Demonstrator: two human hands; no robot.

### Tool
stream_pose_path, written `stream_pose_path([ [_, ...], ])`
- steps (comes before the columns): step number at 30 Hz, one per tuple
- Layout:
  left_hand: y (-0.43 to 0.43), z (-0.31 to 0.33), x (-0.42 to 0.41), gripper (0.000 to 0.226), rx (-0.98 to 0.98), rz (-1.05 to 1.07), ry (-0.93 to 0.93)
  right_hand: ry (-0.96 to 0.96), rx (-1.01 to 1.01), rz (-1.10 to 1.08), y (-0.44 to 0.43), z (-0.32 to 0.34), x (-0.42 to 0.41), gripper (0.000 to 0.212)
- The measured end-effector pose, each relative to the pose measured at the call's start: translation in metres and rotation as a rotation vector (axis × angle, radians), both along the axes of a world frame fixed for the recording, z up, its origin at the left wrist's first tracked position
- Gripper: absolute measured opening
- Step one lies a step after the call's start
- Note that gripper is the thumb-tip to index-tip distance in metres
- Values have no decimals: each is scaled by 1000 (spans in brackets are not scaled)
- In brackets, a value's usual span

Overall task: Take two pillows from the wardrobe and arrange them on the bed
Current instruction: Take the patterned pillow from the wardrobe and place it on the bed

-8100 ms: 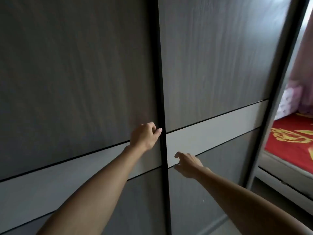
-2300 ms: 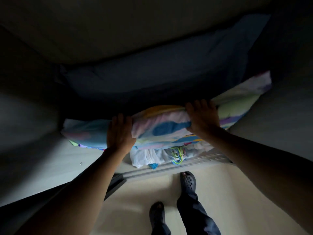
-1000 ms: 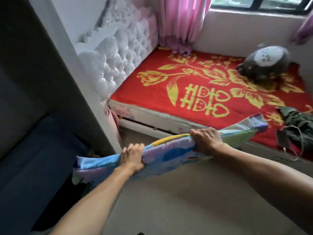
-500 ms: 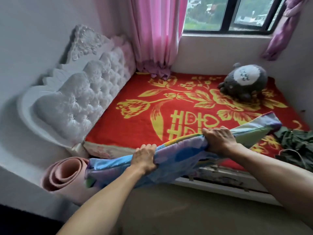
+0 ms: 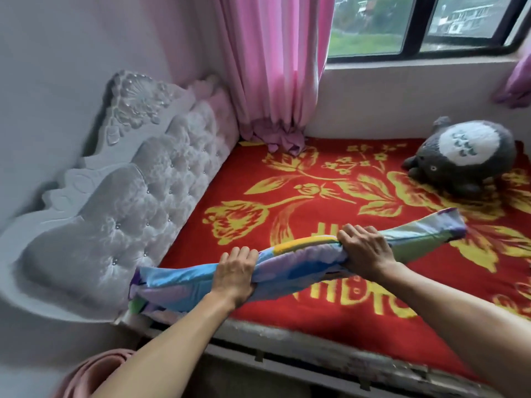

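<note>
A flat pillow [image 5: 293,262] in a pastel patchwork cover of blue, lilac, yellow and green hangs in the air over the near edge of the bed [image 5: 287,214]. My left hand [image 5: 234,275] grips its near long edge towards the left end. My right hand [image 5: 363,249] grips the same edge right of the middle. The pillow runs from the foot of the headboard up and right across the red and yellow blanket. Its underside is hidden, and I cannot tell whether one or two pillows are in the bundle.
A white tufted headboard [image 5: 120,208] stands at the bed's left end. A grey plush toy [image 5: 465,156] lies at the far right by the wall. Pink curtain [image 5: 273,67] hangs at the far corner. A rolled pink mat [image 5: 94,372] stands on the floor at bottom left.
I have turned from the wardrobe to the bed and come closer. The pillow in both hands has moved forward from beside the bed frame to over the blanket.
</note>
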State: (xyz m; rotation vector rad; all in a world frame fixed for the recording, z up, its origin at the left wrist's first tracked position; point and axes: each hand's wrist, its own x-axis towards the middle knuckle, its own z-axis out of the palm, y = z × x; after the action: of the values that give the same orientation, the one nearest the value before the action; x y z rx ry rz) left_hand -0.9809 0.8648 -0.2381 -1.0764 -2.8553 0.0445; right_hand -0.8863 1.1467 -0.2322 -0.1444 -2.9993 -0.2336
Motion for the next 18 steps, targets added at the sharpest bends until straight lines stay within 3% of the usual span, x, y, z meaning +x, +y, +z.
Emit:
stream_pose_path([
  [9, 0, -3, -139, 37, -102, 217, -69, -103, -143, 132, 14, -26, -195, 44],
  [18, -34, -24, -275, 23, 88, 397, -280, -130, -135, 181, -17, -35, -352, 47],
])
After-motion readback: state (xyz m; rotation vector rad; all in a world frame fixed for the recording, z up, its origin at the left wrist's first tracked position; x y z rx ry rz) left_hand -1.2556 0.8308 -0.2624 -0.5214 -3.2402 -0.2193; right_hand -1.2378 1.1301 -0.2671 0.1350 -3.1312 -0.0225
